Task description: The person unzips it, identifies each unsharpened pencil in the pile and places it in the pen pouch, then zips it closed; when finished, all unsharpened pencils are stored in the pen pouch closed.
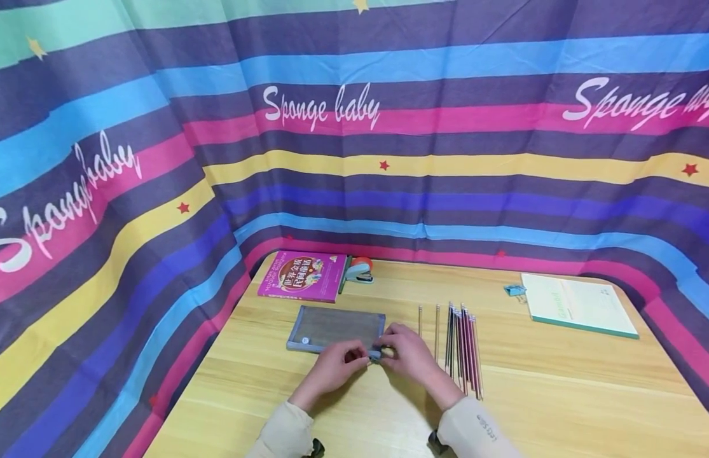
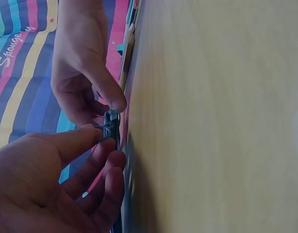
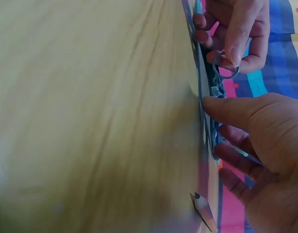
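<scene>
A grey mesh zip pouch [image 1: 337, 326] lies flat on the wooden table, its zipped edge toward me. At its near right corner, my left hand [image 1: 336, 367] pinches the metal ring [image 3: 228, 78] of the zipper pull between thumb and index finger. The zipper slider [image 3: 215, 91] sits just below that ring in the right wrist view. My right hand [image 1: 408, 351] grips the pouch's corner close by, thumb on one side and fingers on the other. Right of this hand lie several pencils [image 1: 463, 346], mostly dark and maroon, side by side.
Two plain pencils [image 1: 437, 327] lie apart, left of the bunch. At the back left are a purple book [image 1: 325, 278] and a small orange and teal item [image 1: 360, 272]. A notebook [image 1: 580, 305] and a blue clip-like item [image 1: 514, 291] sit at the right. Striped cloth hangs behind the table.
</scene>
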### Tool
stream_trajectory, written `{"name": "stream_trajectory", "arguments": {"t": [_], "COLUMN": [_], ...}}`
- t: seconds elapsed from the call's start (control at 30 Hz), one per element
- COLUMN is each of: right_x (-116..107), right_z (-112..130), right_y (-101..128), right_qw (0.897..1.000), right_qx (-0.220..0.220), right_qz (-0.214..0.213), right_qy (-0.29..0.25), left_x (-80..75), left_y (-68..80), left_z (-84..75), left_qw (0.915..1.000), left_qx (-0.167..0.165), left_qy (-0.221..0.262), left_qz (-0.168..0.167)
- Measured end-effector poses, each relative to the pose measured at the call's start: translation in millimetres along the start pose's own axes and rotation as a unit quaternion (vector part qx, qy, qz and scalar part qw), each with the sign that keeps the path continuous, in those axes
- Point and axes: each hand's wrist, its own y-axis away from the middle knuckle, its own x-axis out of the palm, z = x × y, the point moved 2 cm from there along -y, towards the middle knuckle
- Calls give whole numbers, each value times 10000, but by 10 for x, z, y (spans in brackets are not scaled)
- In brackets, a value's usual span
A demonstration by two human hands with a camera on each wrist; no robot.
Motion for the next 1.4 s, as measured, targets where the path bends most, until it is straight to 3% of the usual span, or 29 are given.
{"name": "stream_trajectory", "arguments": {"t": [0.8,1.1,1.4], "right_x": [-42,-58,-65], "right_z": [-16,-34,-49], "right_y": [9,31,40], "right_qw": [9989,9996,9995], "right_qx": [-361,-105,-41], "right_qz": [-281,-249,-323], "right_qy": [91,23,-27], "left_x": [-47,-17,-18], "left_y": [-47,-49,-22], "left_z": [-48,-62,-83], "left_qw": [9994,9992,9988], "left_qx": [-124,-44,-229], "left_qy": [313,-102,152], "left_qz": [-113,-396,-407]}}
